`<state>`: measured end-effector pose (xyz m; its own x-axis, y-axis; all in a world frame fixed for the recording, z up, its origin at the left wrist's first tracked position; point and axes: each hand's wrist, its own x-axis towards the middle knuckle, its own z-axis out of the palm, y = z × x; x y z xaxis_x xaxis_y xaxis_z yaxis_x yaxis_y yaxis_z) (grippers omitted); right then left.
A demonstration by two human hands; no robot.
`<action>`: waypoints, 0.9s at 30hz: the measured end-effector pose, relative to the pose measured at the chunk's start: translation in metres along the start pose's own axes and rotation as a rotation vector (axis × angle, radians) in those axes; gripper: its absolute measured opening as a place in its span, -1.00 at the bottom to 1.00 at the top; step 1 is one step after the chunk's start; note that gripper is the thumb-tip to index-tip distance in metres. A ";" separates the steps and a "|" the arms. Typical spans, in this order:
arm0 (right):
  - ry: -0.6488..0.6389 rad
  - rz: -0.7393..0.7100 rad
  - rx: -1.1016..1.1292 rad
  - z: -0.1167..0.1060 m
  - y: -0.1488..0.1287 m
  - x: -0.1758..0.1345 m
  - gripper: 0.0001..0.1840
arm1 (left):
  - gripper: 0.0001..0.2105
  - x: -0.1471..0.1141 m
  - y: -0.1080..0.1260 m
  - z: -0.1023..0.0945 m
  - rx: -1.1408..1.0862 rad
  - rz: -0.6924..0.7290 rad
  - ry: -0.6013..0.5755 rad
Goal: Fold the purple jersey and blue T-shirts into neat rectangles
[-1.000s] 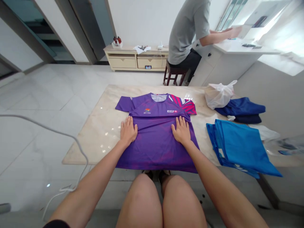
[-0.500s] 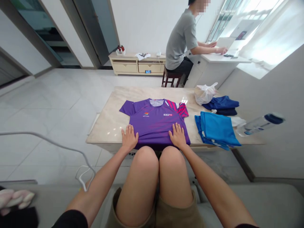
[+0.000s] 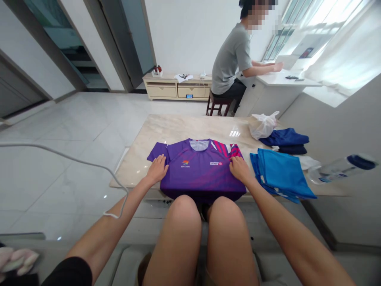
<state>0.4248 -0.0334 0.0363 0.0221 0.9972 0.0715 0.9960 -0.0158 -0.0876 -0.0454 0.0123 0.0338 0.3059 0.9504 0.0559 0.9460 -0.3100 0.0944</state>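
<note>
Jersey first: it's purple with pink stripes on one shoulder, lying face up and flat on the marble table, collar pointing away from you, and the bottom hem hangs over the near edge right above your knees. Two small logos sit on the chest, just below the grey collar.

Your left hand is lying on the left sleeve area, right where the sleeve meets the body, palm down with fingers stretched out flat, so it's pressing on the fabric and not pinching anything. Your right hand is on the opposite shoulder, at the pink-striped sleeve. Its fingers look curled in at the seam, but I honestly can't tell whether you've actually got cloth pinched there or you're just pushing on it.

To your right on the same table there's a stack of bright blue shirts, just beside the jersey but not touching it. Behind that is a folded navy garment with a white plastic bag bunched up against it. A plastic bottle with a dark cap lies on its side near the far right, pretty blurry.

Across the room, a person in a grey shirt sits on a wooden stool at a white desk, hands up on the desktop. A white cable loops across the left side of your view.
</note>
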 end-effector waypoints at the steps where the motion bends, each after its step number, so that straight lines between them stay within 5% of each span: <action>1: 0.011 -0.049 0.008 0.008 0.010 0.011 -0.51 | -0.42 0.009 -0.010 0.007 -0.013 0.007 -0.013; 6: 0.048 -0.100 0.047 0.056 0.056 0.050 -0.33 | -0.33 0.036 -0.057 0.035 -0.019 -0.003 0.011; 10: 0.048 -0.020 0.019 0.066 0.068 0.054 -0.27 | -0.31 0.039 -0.073 0.037 0.046 -0.051 0.023; 19: -0.026 0.325 0.050 0.009 0.059 0.032 -0.55 | -0.35 0.010 -0.037 -0.009 0.193 -0.249 0.023; 24: -0.031 0.742 0.273 0.013 0.070 0.034 -0.22 | -0.37 0.006 -0.018 0.010 0.022 -0.242 0.025; 27: -0.041 0.812 0.343 0.022 0.072 0.041 -0.28 | -0.37 0.003 -0.021 0.027 -0.013 -0.263 0.108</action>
<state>0.4957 0.0075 0.0107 0.7020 0.6897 -0.1774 0.5933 -0.7042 -0.3900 -0.0613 0.0219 0.0051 0.0363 0.9905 0.1330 0.9897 -0.0541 0.1323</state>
